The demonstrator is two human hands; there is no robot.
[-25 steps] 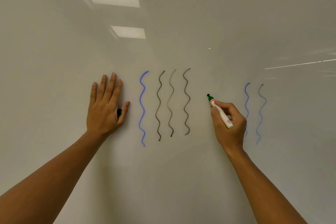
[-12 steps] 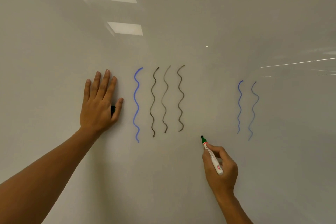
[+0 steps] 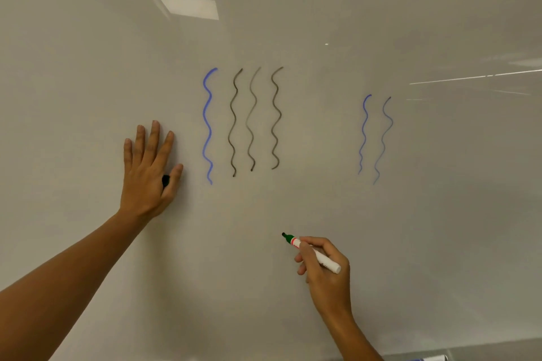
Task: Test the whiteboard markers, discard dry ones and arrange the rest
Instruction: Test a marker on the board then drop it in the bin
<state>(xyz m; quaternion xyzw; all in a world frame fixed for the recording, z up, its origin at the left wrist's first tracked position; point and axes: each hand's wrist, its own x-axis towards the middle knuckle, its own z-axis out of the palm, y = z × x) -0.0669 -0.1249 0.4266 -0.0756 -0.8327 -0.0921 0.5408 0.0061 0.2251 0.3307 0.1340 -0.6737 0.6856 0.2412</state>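
Marker: I see the green marker (image 3: 311, 253) in my right hand (image 3: 327, 275), uncapped, low on the whiteboard (image 3: 293, 23) and below the gap between the two groups of test strokes.
Long axis: It runs from upper left to lower right; the dark tip points up and left, the white barrel end sticks out past the knuckles.
Tip contact: The tip lies at or just off the board; I cannot tell which. No green line shows anywhere.
Right hand: The fingers curl round the barrel in a writing pinch, wrist below, forearm rising from the lower right.
Left hand: My left hand (image 3: 148, 167) lies flat on the board, fingers spread and pointing up, just left of the blue squiggle (image 3: 207, 126). A small black object (image 3: 165, 180), probably a cap, sits trapped between thumb and palm.
Nearer hand: The right, since it already carries the marker.
Judgement: With no green mark showing, I rate this marker as likely dry.
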